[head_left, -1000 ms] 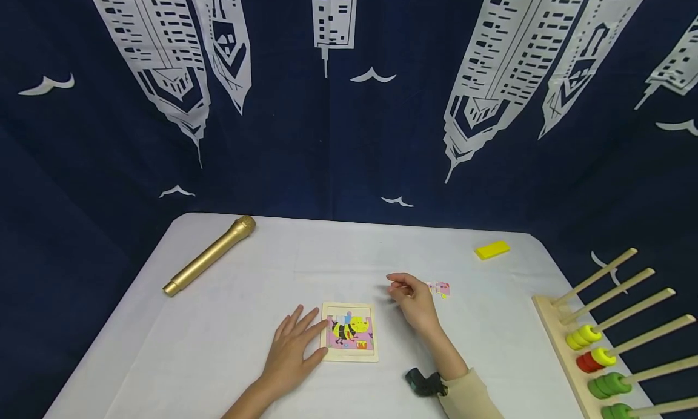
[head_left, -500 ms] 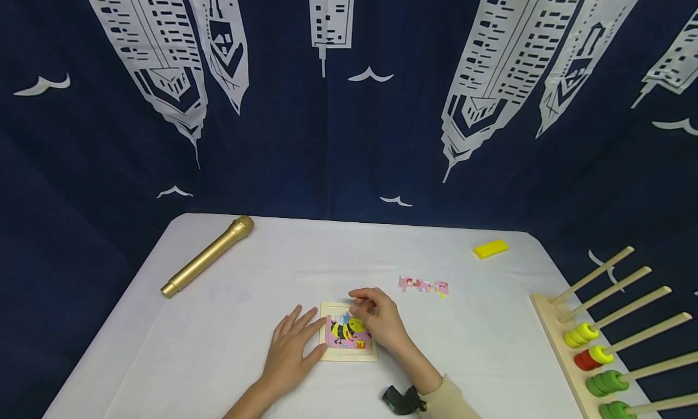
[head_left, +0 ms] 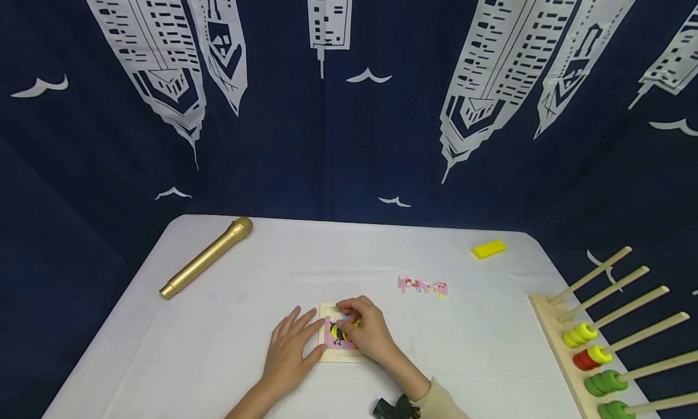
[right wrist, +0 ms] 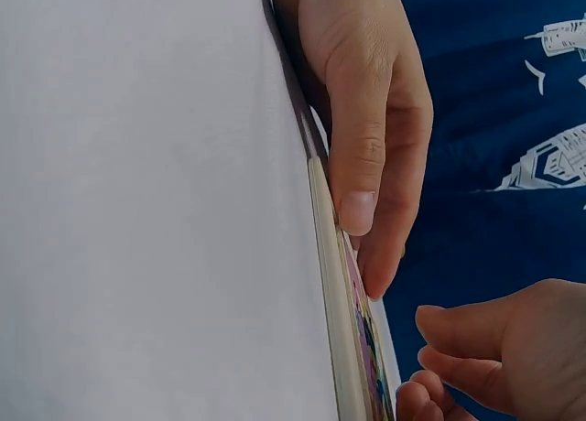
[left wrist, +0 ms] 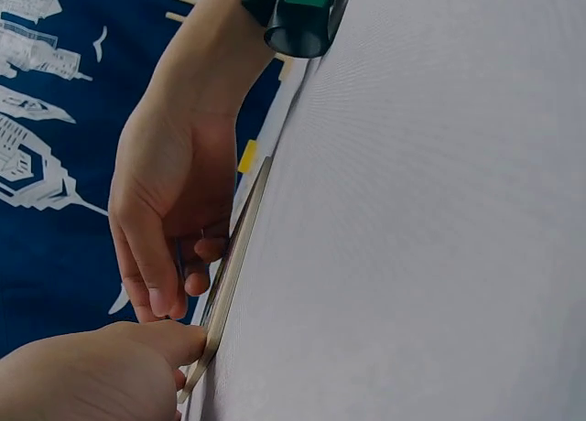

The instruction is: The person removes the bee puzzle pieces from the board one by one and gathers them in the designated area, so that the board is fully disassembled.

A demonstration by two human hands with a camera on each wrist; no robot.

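A small wooden jigsaw puzzle (head_left: pixel 334 340) with a bee picture lies on the white table. My left hand (head_left: pixel 291 352) rests at its left side, fingers spread and fairly straight, fingertips and thumb touching the frame edge. Above the puzzle is my right hand (head_left: pixel 368 331), thumb and fingers bent over the picture and hiding its right part. In the right wrist view, the thumb and fingers of that right hand (right wrist: pixel 494 352) are bent near the board; whether a piece sits between them is hidden. Beyond the puzzle lies a row of pink puzzle pieces (head_left: pixel 422 286).
A gold microphone (head_left: pixel 207 258) lies at the back left. At the back right is a yellow block (head_left: pixel 489 249). A wooden peg stacker (head_left: pixel 567 352) with coloured rings stands along the right edge. A dark blue printed curtain (head_left: pixel 327 134) hangs behind the table.
My right hand has moved left and nearer, from beside the row of pink pieces to over the puzzle, uncovering that row. The left hand stays at the frame.
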